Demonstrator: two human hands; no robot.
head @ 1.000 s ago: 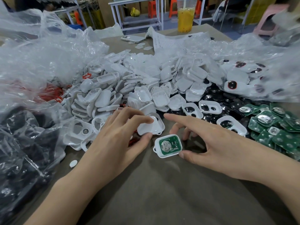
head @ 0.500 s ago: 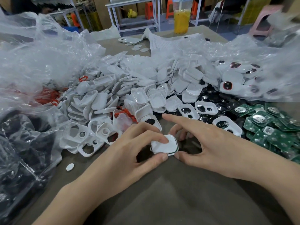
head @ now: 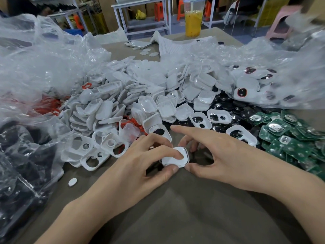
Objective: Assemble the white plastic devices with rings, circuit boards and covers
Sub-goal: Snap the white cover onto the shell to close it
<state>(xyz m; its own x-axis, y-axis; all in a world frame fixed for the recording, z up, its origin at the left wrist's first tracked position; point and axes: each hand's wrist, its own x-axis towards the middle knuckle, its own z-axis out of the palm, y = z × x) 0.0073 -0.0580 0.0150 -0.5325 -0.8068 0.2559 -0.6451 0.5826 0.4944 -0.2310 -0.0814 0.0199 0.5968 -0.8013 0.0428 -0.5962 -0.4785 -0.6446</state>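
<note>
Head view: a grey-brown table [head: 175, 217] fills the near half. Crumpled clear plastic bags [head: 44, 59] rise along its left side. A wide heap of white covers [head: 140, 95] spreads across the middle toward the far edge. Green circuit boards [head: 290, 138] lie piled at the right, and black parts [head: 228, 106] lie between them and the covers. White frames [head: 91, 155] with cut-out holes lie at the near left foot of the heap, with red rings [head: 45, 106] under the plastic farther left. The left hand [head: 140, 164] pinches the white device [head: 175, 158] on the table at centre, fingertips pressing on its top and thumb against its near edge. The right hand [head: 228, 155] touches the device's near right corner with its thumb. Its middle fingers curl at the far edge, and its index finger points straight out to the left, touching nothing.
</note>
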